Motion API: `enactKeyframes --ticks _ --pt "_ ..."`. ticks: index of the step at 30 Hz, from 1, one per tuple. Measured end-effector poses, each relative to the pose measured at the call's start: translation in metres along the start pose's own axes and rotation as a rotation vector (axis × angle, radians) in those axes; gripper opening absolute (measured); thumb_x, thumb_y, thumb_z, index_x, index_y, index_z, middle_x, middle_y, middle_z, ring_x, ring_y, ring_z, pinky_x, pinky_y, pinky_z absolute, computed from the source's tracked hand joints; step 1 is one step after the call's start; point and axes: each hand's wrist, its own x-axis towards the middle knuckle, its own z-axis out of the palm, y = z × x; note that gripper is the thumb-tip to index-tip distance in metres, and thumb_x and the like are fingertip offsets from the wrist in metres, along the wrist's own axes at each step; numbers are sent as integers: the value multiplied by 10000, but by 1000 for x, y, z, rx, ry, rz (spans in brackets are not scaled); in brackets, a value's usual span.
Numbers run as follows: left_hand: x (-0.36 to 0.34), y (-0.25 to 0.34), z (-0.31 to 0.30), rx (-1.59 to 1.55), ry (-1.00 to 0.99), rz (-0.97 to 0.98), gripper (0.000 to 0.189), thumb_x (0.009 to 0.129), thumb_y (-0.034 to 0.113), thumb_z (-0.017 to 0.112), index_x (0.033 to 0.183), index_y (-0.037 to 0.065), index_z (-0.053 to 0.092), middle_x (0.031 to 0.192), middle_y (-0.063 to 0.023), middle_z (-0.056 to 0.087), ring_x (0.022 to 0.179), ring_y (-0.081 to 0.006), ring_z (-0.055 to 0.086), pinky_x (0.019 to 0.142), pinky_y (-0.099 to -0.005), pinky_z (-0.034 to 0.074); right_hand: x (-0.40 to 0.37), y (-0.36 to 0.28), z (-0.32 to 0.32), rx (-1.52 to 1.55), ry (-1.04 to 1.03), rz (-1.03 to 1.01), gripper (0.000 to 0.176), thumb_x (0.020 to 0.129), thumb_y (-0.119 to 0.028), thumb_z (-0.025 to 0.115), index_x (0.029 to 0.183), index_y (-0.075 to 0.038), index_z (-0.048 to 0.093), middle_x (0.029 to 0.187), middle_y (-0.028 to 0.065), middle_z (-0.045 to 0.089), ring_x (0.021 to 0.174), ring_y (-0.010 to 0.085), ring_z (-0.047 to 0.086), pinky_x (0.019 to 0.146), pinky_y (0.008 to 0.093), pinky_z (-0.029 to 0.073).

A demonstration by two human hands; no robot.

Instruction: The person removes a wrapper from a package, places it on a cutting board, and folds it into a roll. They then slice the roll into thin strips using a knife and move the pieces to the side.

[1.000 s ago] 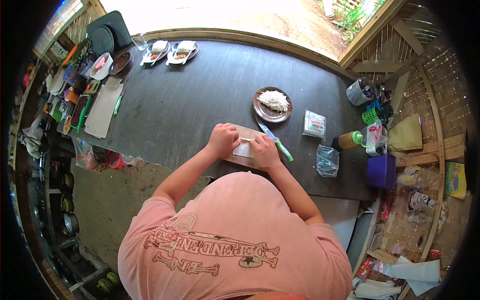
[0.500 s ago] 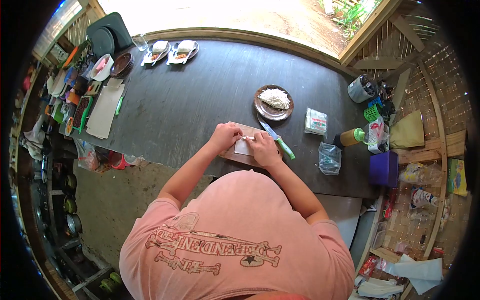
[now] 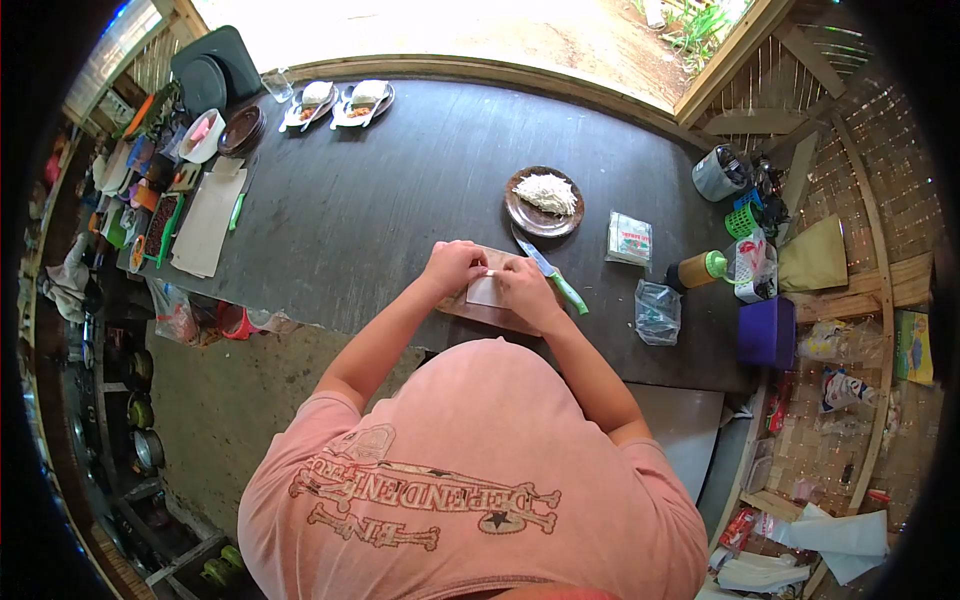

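Cannot fully make out the pale strip (image 3: pixel 491 272), mostly hidden by the left hand (image 3: pixel 457 267) and right hand (image 3: pixel 526 287); cannot read the packet (image 3: pixel 630 239), printed too small.

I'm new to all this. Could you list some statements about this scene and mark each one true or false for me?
1. The left hand and right hand are close together over a board. True.
2. The right hand is gripping a knife. False: the green-handled knife lies near that hand, ungripped.
3. White shreds are heaped on a brown plate. True.
4. A purple container is at the far left. False: the purple container is on the right.
5. The person wears a pink shirt. True.
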Motion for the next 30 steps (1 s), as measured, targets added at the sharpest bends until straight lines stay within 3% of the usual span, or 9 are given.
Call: enactKeyframes --ticks 1,3,6,16,19,27,30 --pt "-1 0 0 0 -1 -1 218 895 363 841 958 156 817 949 -47 779 911 -268 762 789 -444 575 2 5 2 1 0 0 151 949 -154 731 1030 -82 837 1064 122 717 1024 351 667 921 472 555" --pt "0 0 2 -19 -18 -27 221 896 371 840 968 163 822 970 -38 776 944 -264 755 823 -456 563 6 13 3 106 11 190 92 900 -151 793 926 -78 842 932 137 711 959 370 683 887 485 570" --pt "0 -1 4 27 -8 2 213 898 371 839 972 171 831 979 -37 768 963 -265 748 845 -463 551 14 14 7 27 -39 210 94 906 -151 781 922 -81 841 886 139 706 939 371 686 884 478 573" --pt "0 7 2 66 5 53 203 877 365 854 939 173 837 969 -48 742 954 -287 735 837 -479 557 21 2 9 -94 -124 265 49 884 -105 771 898 -67 800 962 129 711 995 367 676 899 479 578" --pt "1 7 5 108 11 72 195 879 333 848 918 145 811 964 -59 737 959 -308 729 831 -492 566 19 3 8 -125 -169 212 80 925 -138 734 947 -66 761 1032 117 690 1052 350 671 889 504 600" --pt "-11 6 4 108 159 366 150 955 253 768 929 113 725 985 -71 698 1004 -325 698 900 -476 561 3 -2 -1 -131 -76 0 107 965 -143 694 997 -72 767 1043 95 713 1053 318 676 927 461 562" --pt "-13 5 3 126 98 397 131 973 238 744 971 108 730 1014 -67 695 1022 -312 697 922 -461 558 -4 -3 1 -178 -46 -77 124 964 -157 677 992 -83 771 1045 81 715 1065 299 679 929 443 557"
